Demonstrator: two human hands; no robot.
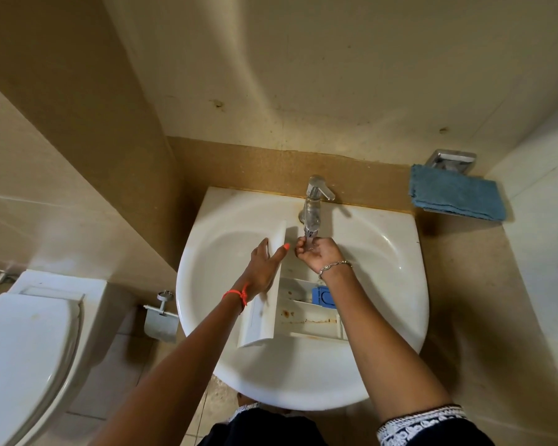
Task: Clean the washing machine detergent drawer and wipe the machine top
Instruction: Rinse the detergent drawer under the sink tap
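The white detergent drawer (306, 317) lies in the white sink (207, 284), its front panel to the left and a blue insert (323, 297) in one compartment; brown stains mark its inner walls. My left hand (264, 268) grips the drawer's front panel near its far end, thumb over the edge. My right hand (316, 254) is cupped under the spout of the chrome tap (313, 207), fingers bent in the water stream, holding nothing I can see.
A folded blue cloth (456, 196) rests on a chrome wall shelf to the right of the sink. A white toilet (26, 349) stands at the left, with a paper holder (160, 317) between it and the sink. Tiled walls close in on both sides.
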